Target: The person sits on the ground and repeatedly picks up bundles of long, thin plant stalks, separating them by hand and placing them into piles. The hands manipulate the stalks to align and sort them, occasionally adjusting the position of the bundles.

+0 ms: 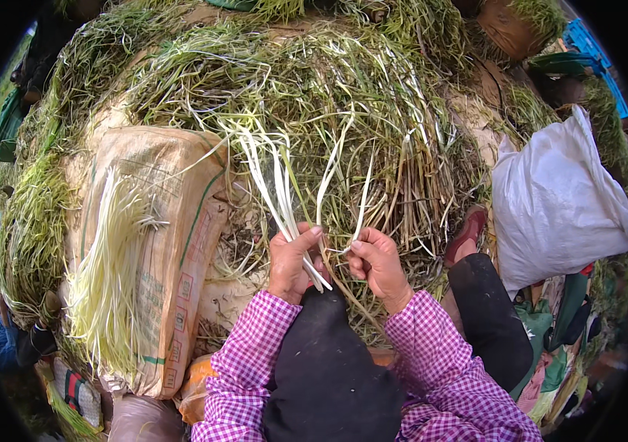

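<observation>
My left hand [289, 259] is closed around a small bunch of pale chives [278, 193], white at the stems and yellow-green at the tips. The stem ends stick out below my fingers, and the leaves fan away toward the far side. Just to the right, my right hand [380, 267] pinches a single chive stalk [365, 195] between thumb and forefinger. A dry, yellowish strand [351, 295] hangs between the hands. To the left, a larger bundle of trimmed chives [113, 272] lies across a stuffed woven sack [174, 243].
A wide heap of tangled green chives [314, 81] covers the ground ahead, with brownish stems at its right. A full white sack [557, 199] stands at right, near a knee in black [487, 317] and a red shoe [467, 234]. Blue crates [600, 59] sit at far right.
</observation>
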Motion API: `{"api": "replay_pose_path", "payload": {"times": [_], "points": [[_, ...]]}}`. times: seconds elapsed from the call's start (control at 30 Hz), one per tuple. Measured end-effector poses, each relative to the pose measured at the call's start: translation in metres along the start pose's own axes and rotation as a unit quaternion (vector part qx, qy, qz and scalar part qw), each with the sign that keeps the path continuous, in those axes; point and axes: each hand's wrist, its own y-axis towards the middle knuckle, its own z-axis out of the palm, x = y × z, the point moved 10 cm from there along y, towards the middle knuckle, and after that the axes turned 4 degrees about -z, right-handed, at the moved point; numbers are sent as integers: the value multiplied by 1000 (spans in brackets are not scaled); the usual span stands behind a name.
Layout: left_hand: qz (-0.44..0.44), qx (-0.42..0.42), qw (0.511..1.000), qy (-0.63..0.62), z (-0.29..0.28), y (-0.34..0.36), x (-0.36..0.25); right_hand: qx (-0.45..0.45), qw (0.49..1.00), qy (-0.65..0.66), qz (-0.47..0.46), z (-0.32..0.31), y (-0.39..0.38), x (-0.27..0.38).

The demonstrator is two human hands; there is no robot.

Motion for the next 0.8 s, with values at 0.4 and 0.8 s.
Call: {"api": "replay_pose_path", "payload": {"times": [0.4, 0.8], "points": [[42, 28, 996, 70, 4, -1, -23, 15, 780, -622, -64, -41, -21, 7], [16, 113, 990, -78, 29, -8, -9, -125, 984, 2, -128, -19, 8, 49]]}}
